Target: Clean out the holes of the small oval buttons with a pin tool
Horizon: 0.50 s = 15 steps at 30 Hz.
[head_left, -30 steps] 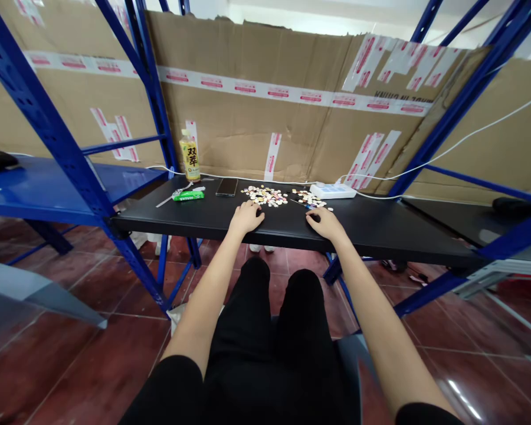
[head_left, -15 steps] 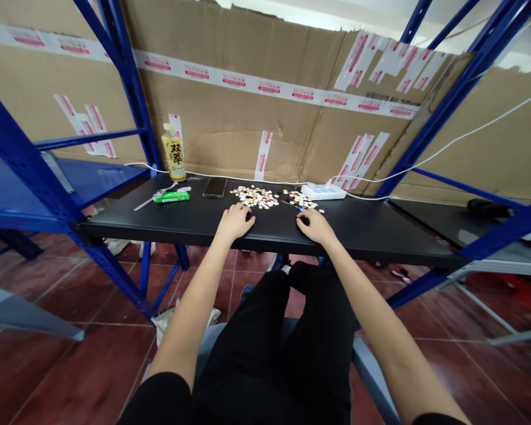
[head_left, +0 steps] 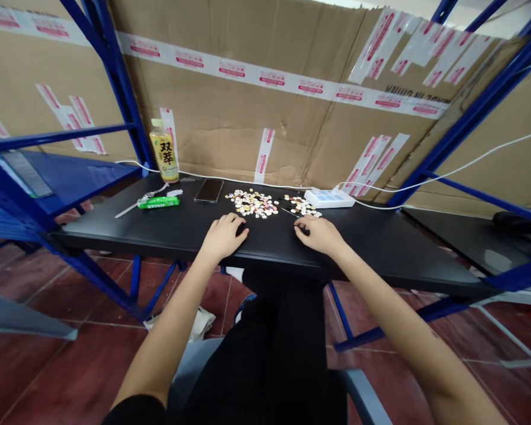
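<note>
One black table (head_left: 380, 242), cardboard wall (head_left: 230, 118) behind, red floor (head_left: 101, 295) below, left hand (head_left: 223, 237) flat and loose, right hand (head_left: 321, 235) curled over a thin tool (head_left: 289, 212), can't tell if gripping, tool's long tip slanting left and away, small round bits (head_left: 254, 203) past both hands, tool's back end hidden by fingers

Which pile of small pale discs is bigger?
The left pile, spread clearly wider than the right pile beside the white rectangular power strip.

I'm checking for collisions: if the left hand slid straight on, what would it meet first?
Probably the larger spread of button-like discs, just beyond the left hand, though the exact gap is unclear.
</note>
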Tool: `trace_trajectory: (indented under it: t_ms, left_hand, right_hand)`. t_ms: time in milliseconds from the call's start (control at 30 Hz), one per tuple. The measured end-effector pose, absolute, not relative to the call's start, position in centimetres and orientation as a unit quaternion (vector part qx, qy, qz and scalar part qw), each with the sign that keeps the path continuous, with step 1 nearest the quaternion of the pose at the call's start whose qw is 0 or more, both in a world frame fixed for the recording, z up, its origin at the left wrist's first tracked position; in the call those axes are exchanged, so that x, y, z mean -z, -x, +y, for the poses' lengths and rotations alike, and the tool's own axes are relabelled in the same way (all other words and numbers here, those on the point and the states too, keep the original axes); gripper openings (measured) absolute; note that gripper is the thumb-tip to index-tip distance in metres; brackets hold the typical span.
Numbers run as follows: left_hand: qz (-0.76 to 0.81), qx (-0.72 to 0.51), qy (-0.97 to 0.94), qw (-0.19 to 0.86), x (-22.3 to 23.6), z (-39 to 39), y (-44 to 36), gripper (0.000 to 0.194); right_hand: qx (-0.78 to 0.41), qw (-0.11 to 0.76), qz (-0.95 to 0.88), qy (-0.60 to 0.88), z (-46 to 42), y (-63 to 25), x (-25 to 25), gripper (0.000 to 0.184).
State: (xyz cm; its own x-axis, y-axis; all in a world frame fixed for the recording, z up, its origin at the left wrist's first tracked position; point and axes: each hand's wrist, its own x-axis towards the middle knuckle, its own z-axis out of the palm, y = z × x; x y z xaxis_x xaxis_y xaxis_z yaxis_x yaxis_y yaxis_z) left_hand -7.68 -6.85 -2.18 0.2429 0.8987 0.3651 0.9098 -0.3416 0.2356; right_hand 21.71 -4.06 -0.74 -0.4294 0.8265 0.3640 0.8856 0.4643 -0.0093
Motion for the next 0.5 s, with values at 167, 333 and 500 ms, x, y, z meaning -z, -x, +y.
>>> trace_trajectory:
  t_ms: [167,333,500]
  left_hand:
    - [-0.555,0.222,0.801,0.041,2.2,-7.0,7.9,0.032]
    - [-0.451,0.201,0.867,0.069,0.2,-5.6,7.7,0.03]
    - [-0.346,0.149,0.925,0.044,-3.6,0.0,5.5,0.029]
  right_hand:
    - [0.107,0.131,-0.85,0.5,-1.3,-22.8,-0.9,0.027]
    - [0.08,0.086,-0.886,0.448,0.9,-24.0,-0.3,0.017]
    - [0.063,0.09,-0.886,0.451,2.1,-25.2,0.1,0.019]
